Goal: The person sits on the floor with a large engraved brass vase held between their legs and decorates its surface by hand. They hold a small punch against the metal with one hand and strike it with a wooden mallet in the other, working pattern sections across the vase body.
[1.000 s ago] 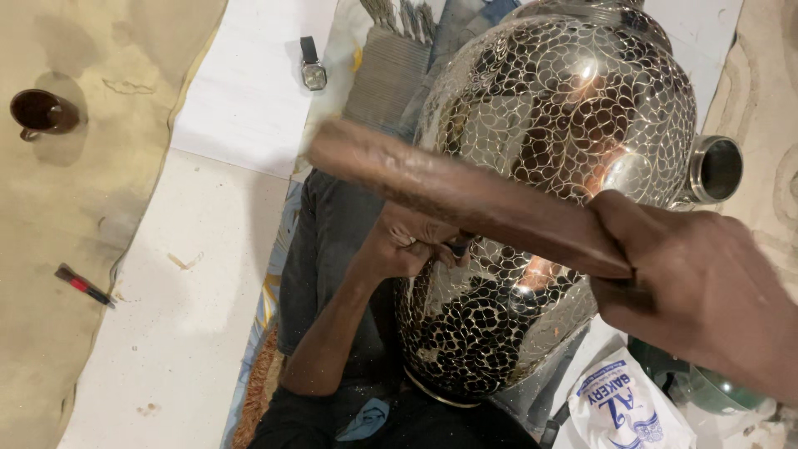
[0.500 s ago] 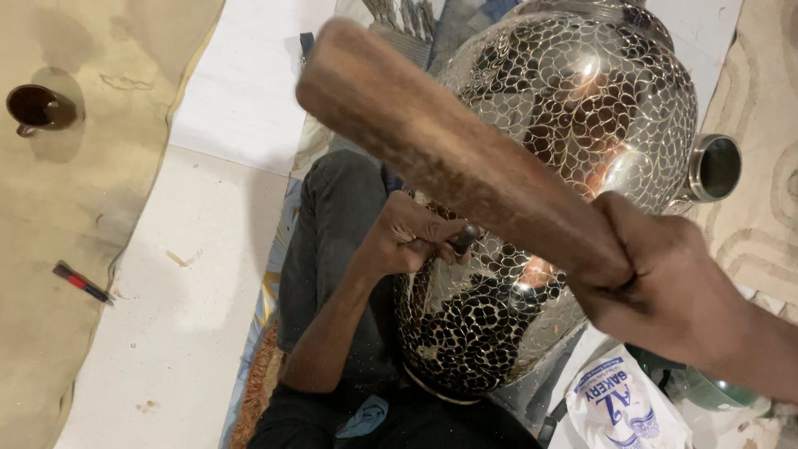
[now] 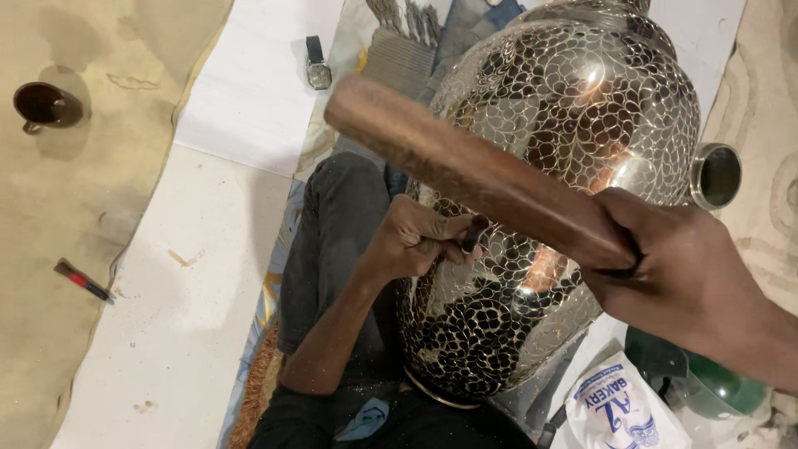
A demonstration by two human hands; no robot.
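Head view: large engraved metal vase (image 3: 573, 141) lying tilted across the worker's lap, on cloth spread over the floor. Left hand (image 3: 416, 239), grip closed round a small chisel (image 3: 474, 235), tip touching the vase wall. Right hand (image 3: 694, 283), grip closed on a raised wooden mallet (image 3: 465, 166). Floor: wristwatch (image 3: 317, 65) beyond the knee, cup (image 3: 46, 106) at far left edge, red-handled tool (image 3: 83, 281) nearer.

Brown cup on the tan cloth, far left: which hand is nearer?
Left. The left hand, pressing a small tool against the metal vase, sits mid-frame, to the right of the brown cup. The right hand, gripping the wooden mallet, is farther right.
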